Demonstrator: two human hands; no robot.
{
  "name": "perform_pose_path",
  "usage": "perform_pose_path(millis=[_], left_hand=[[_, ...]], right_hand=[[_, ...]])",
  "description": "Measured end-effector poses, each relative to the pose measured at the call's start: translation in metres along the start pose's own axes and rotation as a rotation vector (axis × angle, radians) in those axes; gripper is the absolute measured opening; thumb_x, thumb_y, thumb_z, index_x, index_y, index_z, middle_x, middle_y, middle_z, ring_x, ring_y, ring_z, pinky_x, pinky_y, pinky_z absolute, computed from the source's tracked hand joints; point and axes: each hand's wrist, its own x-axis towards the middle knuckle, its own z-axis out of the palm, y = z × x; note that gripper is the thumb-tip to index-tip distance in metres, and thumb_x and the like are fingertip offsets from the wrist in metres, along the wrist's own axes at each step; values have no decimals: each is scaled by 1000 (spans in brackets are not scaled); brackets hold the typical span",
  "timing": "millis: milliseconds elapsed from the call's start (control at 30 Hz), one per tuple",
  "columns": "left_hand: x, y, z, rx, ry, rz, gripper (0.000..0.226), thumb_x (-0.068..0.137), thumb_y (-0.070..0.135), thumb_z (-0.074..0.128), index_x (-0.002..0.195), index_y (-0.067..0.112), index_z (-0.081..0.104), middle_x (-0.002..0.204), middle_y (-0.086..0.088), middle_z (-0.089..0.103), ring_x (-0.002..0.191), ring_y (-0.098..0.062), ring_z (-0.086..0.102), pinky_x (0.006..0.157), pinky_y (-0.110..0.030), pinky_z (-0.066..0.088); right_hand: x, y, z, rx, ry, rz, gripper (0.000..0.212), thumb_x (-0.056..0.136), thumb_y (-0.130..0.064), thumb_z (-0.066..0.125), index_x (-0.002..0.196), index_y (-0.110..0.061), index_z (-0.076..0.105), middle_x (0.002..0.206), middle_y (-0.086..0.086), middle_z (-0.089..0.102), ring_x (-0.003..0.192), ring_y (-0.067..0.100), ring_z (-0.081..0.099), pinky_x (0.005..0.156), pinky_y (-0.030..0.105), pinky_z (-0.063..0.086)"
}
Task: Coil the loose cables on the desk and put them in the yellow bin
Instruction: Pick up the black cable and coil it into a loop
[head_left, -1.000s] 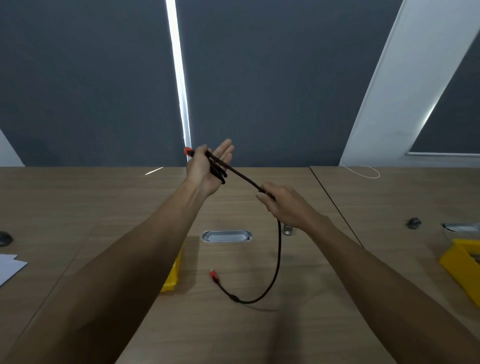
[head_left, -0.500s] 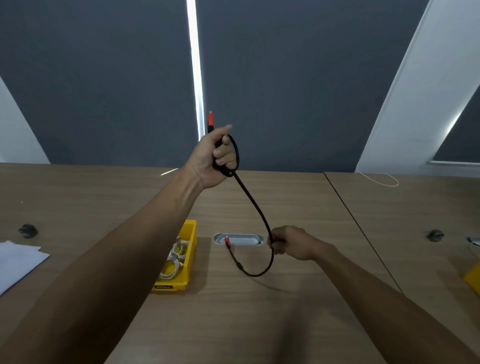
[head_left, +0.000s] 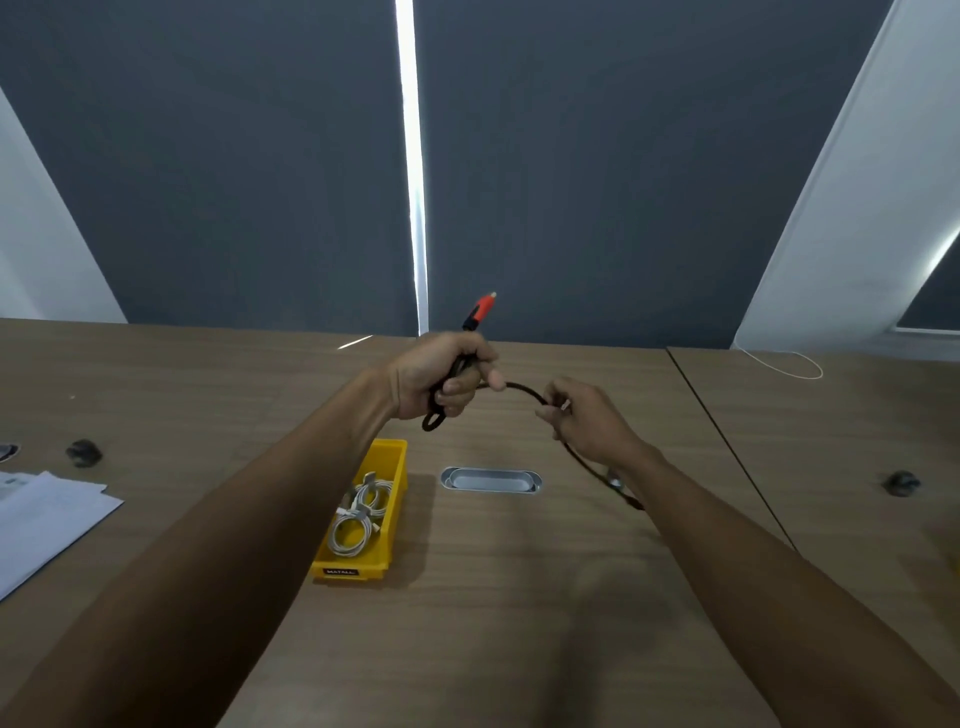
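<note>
From the head camera, both arms reach up from the bottom corners and meet a little above the middle of the frame. The left hand (head_left: 445, 378) is clenched round a black cable (head_left: 519, 387), with a small loop showing below the fist and the orange plug (head_left: 482, 309) sticking up above it toward the dark blind. From that fist the cable arcs rightward to the right hand (head_left: 587, 422), which pinches it between thumb and fingers; the rest trails down past the right wrist toward the desk (head_left: 519, 597) and is hidden behind the forearm (where its far end lies cannot be told).

Lower left of centre, just beside the left forearm, sits the yellow bin (head_left: 395, 470), already holding coiled white cables (head_left: 358, 519). A metal grommet (head_left: 491, 479) lies in the desk just right of it, white papers (head_left: 47, 514) at the left edge, and small dark knobs near both sides.

The step in hand looks like winding another turn. To do it well, the right hand should likely let the cable slide through its pinch while carrying it to the left fist, matching each loop to the one already held and giving a slight twist so the turns lie flat. The left grip needs to open only enough to take the new turn, or the held loop may spring loose.
</note>
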Motion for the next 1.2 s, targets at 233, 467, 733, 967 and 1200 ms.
perform_pose_path(millis=[233, 467, 733, 967, 1200], left_hand=[[16, -43, 4, 73, 218, -86, 48, 107, 33, 44, 108, -6, 73, 48, -2, 42, 44, -14, 37, 55, -32, 35], [36, -63, 10, -130, 404, -45, 63, 105, 60, 34, 119, 6, 64, 68, -1, 57, 50, -11, 40, 57, -28, 35], [49, -54, 5, -415, 623, 111, 70, 97, 73, 35, 93, 11, 68, 71, 1, 60, 50, -10, 44, 57, -29, 36], [38, -24, 1, -909, 458, 260, 25, 109, 26, 38, 93, 14, 53, 66, 4, 70, 58, -8, 67, 58, -20, 48], [22, -11, 12, -936, 234, 228, 18, 103, 20, 56, 92, 10, 67, 72, 5, 65, 59, -4, 61, 58, -17, 54]], right_hand=[[4, -21, -28, -126, 93, -65, 21, 102, -44, 61, 91, -31, 48, 77, -4, 69, 52, 17, 66, 60, 40, 58], [-1, -35, -33, -178, 164, -225, 23, 97, -39, 69, 85, -20, 69, 77, -5, 67, 75, 19, 63, 72, 45, 55], [-24, -45, -22, -59, -108, -230, 24, 100, -33, 68, 82, -17, 66, 72, 0, 70, 68, 17, 65, 68, 40, 54], [-45, -9, -12, 53, -524, -5, 22, 105, -17, 59, 93, 1, 64, 94, 17, 76, 72, 21, 74, 75, 38, 61], [-57, 15, 9, -45, -763, 104, 11, 100, -2, 61, 104, -3, 71, 92, 2, 74, 94, 19, 77, 86, 35, 61]])
